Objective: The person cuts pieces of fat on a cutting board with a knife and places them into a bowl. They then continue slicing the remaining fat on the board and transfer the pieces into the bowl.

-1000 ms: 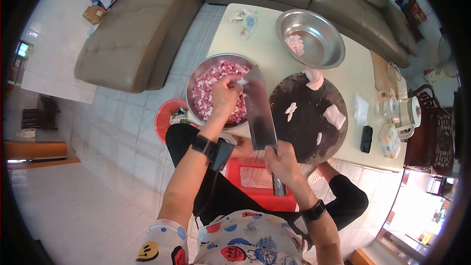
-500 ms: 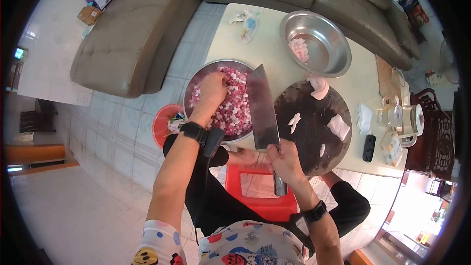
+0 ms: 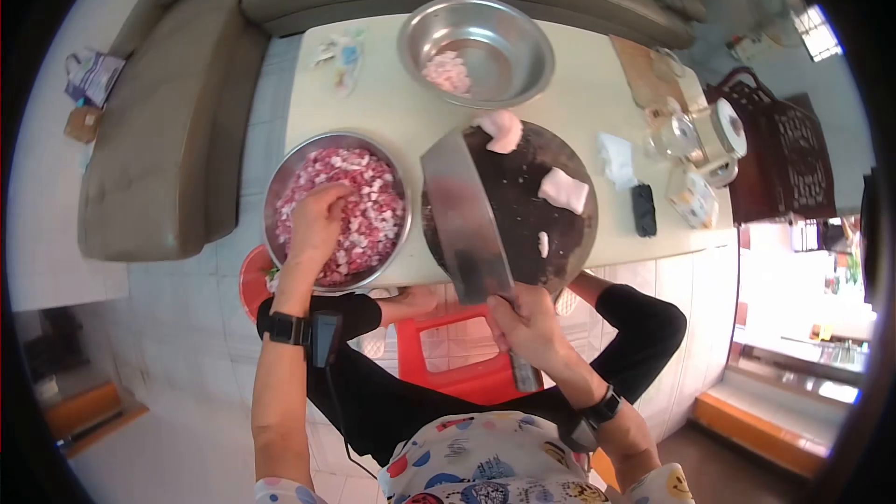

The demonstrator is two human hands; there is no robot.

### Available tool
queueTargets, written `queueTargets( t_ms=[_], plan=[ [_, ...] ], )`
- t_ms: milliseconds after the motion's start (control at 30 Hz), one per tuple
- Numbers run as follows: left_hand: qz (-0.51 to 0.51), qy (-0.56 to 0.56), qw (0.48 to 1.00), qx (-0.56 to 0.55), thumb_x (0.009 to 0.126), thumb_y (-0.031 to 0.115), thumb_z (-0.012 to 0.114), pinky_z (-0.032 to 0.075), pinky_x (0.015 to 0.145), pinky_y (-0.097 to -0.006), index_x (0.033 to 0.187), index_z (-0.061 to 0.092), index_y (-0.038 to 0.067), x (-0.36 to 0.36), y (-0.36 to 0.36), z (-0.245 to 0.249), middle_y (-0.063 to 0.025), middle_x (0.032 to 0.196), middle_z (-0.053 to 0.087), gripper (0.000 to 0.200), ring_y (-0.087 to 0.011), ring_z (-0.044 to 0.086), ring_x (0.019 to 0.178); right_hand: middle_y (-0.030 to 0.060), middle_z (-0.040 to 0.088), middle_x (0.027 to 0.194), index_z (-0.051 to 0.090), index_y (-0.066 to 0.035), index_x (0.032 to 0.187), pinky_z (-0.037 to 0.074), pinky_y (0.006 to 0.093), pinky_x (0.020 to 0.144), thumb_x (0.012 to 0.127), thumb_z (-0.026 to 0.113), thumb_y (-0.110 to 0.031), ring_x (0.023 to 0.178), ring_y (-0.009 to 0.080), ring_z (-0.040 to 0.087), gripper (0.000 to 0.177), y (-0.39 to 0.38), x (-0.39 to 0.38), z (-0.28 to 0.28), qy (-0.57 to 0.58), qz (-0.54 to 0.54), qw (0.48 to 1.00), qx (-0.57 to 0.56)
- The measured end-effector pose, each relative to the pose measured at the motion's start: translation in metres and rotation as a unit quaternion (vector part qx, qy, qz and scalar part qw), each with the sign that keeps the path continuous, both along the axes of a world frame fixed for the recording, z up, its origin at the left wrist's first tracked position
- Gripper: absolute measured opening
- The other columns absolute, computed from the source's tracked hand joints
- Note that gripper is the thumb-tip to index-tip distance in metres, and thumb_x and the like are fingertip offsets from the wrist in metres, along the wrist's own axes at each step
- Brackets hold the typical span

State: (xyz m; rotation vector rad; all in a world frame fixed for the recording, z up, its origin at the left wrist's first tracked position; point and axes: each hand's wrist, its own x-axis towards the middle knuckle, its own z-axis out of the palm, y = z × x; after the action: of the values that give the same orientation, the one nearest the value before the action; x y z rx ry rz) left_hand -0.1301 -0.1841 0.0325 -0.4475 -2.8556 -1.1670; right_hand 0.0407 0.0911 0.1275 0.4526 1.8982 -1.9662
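My left hand (image 3: pixel 315 224) is over the steel bowl (image 3: pixel 404 229) of diced pink and white meat (image 3: pixel 373 194), with its fingers curled together at the meat. Whether a piece is between them is hidden. In my right hand (image 3: pixel 532 322) is a broad cleaver (image 3: pixel 464 210), gripped by the handle, its blade slanting up and left across the left side of the round dark chopping board (image 3: pixel 523 215). On the board lie a curved pale piece of fat (image 3: pixel 504 131), a squarish white piece (image 3: pixel 564 189) and a small strip (image 3: pixel 543 244).
A larger steel basin (image 3: pixel 523 56) with some pale pieces stands behind the board. At the right are a tissue (image 3: pixel 616 161), a black case (image 3: pixel 644 210), a glass jug (image 3: pixel 674 138) and a tissue box (image 3: pixel 695 201). A red stool (image 3: pixel 439 364) is between the legs.
The view has swung to the right. The cleaver has shifted from the meat bowl's rim to over the board's left side. My left hand stays over the diced meat.
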Motion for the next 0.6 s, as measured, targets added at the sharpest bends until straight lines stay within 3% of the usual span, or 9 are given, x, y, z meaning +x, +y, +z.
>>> queueTargets(
  t_ms=[100,267,367,433,600],
  plan=[
    [0.05,0.039,0.998,-0.019,0.082,0.002,0.06,0.051,0.081,-0.0344,0.099,0.067,0.003,0.003,0.015,0.024,-0.0149,0.1,0.067,0.019,-0.0279,0.065,0.091,0.0021,0.049,0.058,0.052,0.002,0.078,0.04,0.0256,0.042,0.093,0.049,-0.008,0.047,0.0087,0.047,0.018,0.033,0.037,0.014,-0.06,-0.052,0.996,0.048],
    [-0.028,-0.006,0.999,0.031,0.079,0.01,0.068,0.051,0.072,-0.0358,0.1,0.066,0.002,0.032,0.096,0.025,-0.0151,0.09,0.065,0.023,-0.0282,0.064,0.079,0.0038,0.05,0.054,0.052,-0.001,0.065,0.039,0.0247,0.038,0.088,0.051,-0.006,0.04,0.0107,0.048,0.024,0.074,0.09,0.021,-0.061,-0.178,0.978,0.091],
    [-0.043,0.035,0.998,0.04,0.077,0.011,0.071,0.05,0.074,-0.0376,0.102,0.065,0.001,0.047,0.147,-0.001,-0.0152,0.095,0.064,0.027,-0.0297,0.062,0.084,0.0042,0.05,0.055,0.051,-0.001,0.067,0.039,0.0251,0.038,0.088,0.051,-0.006,0.04,0.011,0.048,0.022,0.085,0.117,0.019,-0.054,-0.222,0.971,0.071],
    [-0.019,0.11,0.993,-0.032,0.077,0.009,0.069,0.048,0.078,-0.0401,0.102,0.064,0.0,0.054,0.17,-0.01,-0.014,0.1,0.062,0.026,-0.0313,0.059,0.092,0.0039,0.05,0.054,0.05,0.0,0.066,0.04,0.0248,0.038,0.089,0.05,-0.007,0.04,0.0107,0.048,0.024,0.087,0.129,0.021,-0.052,-0.243,0.967,0.06],
    [-0.054,0.134,0.987,-0.065,0.076,0.003,0.064,0.047,0.082,-0.0419,0.096,0.064,0.001,0.057,0.193,-0.021,-0.0119,0.096,0.059,0.02,-0.033,0.057,0.093,0.0036,0.05,0.053,0.05,0.0,0.064,0.04,0.0243,0.039,0.089,0.05,-0.007,0.041,0.0102,0.049,0.026,0.1,0.152,0.017,-0.043,-0.27,0.961,0.035]
  ],
)
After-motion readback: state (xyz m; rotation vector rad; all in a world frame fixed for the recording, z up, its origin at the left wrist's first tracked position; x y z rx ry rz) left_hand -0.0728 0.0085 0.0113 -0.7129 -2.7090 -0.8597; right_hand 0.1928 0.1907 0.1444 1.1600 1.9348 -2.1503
